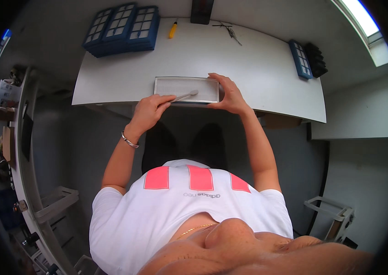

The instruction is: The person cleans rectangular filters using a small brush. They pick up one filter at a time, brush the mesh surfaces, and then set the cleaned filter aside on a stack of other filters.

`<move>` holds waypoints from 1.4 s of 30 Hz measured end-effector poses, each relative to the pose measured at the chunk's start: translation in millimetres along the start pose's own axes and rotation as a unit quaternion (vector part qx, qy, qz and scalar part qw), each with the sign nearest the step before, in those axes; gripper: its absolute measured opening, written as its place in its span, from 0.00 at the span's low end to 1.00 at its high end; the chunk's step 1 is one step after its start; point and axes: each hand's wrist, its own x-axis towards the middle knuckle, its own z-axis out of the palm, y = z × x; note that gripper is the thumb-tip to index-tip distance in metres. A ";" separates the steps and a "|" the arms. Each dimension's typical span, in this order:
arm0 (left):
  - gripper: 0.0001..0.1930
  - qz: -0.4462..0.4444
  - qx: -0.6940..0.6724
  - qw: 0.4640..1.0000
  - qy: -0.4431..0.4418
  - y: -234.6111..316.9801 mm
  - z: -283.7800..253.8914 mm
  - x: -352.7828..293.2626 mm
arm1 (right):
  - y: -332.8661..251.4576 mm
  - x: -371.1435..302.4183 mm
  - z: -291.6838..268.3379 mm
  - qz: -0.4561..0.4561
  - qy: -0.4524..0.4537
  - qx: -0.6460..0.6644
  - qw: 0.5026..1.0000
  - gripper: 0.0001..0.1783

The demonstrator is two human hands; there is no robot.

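At the table's near edge lies a rectangular pleated filter (168, 85), white with a pale frame. My right hand (232, 96) grips its right end, with the thumb at the near corner and the fingers at the far corner. In my left hand (150, 111) is a grey toothbrush (184, 96), pinched between thumb and fingers. The brush head rests over the pleats right of the filter's middle; whether its bristles press on them I cannot tell. My left hand sits by the filter's near left corner.
Stacked blue-framed filters (120, 28) fill the white table's (258, 68) far left. Farther back are a yellow-handled tool (173, 30), a black object (201, 11) and thin dark strips (230, 34). Another blue-framed filter (301, 60) stands beside black parts (316, 60) at right.
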 end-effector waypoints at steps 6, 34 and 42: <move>0.13 -0.054 0.032 0.997 -0.053 -4.1 -24.6 -13.2 | 2.3 -1.9 2.6 -0.001 0.010 0.001 1.000 0.53; 0.15 -0.101 0.174 0.971 0.131 -17.4 -24.8 -43.3 | -1.7 1.0 3.7 0.006 0.007 -0.012 1.000 0.52; 0.15 -0.110 0.140 0.973 0.144 -22.6 -16.4 -42.9 | -4.8 1.8 -1.1 0.001 -0.018 -0.026 0.999 0.52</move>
